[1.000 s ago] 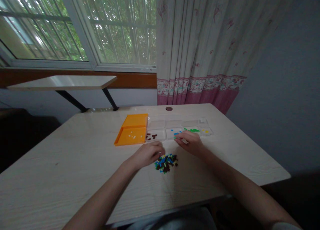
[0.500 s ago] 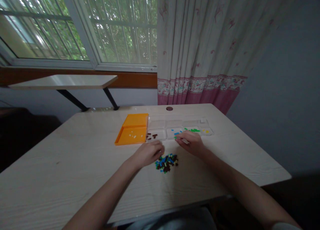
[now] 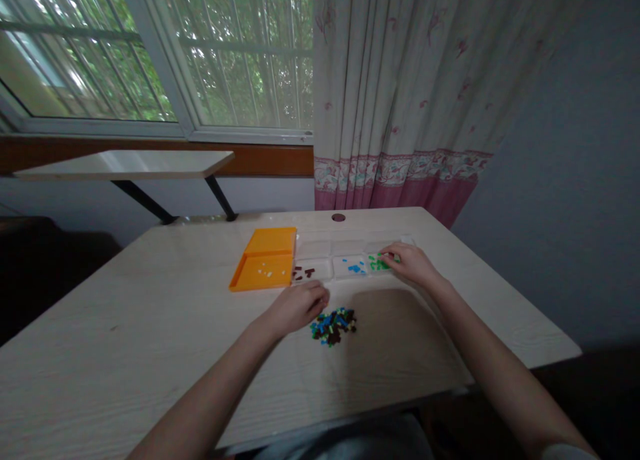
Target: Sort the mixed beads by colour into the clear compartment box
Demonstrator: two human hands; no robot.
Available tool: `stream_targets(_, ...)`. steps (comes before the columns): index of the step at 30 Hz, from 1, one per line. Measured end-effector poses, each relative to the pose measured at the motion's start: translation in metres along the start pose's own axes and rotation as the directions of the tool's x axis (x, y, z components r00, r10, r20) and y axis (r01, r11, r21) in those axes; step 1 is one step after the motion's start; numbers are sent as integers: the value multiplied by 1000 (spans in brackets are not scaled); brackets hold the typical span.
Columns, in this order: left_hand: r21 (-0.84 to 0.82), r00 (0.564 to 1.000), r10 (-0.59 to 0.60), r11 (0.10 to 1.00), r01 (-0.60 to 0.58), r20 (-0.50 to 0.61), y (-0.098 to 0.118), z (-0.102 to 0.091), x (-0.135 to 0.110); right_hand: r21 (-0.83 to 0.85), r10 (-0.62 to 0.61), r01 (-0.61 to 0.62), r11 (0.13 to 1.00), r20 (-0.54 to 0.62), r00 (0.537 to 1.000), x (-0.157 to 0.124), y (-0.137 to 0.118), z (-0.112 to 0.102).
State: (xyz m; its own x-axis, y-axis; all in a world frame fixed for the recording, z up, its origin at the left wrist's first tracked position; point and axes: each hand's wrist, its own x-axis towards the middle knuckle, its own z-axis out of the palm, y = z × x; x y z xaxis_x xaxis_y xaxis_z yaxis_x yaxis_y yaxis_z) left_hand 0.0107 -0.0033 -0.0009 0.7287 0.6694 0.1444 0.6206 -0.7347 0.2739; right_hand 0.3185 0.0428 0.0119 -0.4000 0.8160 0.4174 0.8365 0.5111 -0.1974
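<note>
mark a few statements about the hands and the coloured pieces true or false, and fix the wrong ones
1. The right hand is at the green pieces. True.
2. Pale pieces lie in the orange case. True.
3. The mixed pile sits inside the orange case. False: it lies directly on the table.
4. The left hand is nearer the mixed pile than the right hand is. True.
5. The brown pieces lie between the blue pieces and the green pieces. False: the brown pieces lie between the orange case and the blue pieces.
</note>
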Motion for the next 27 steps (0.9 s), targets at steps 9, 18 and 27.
stream_targets(9,-111,1000,-13,994,10,-23,-3,4,1,131,-88,91,987,-32,996,-1,-39,23)
stream_targets(18,-243,978,-26,970,-25,-207,8,-1,5,202,-265,258,945,4,964,-14,-102,44)
stream_targets(27,-240,977,-12,970,-41,-213,9,3,5,234,-301,291,928,3,954,-15,-102,44)
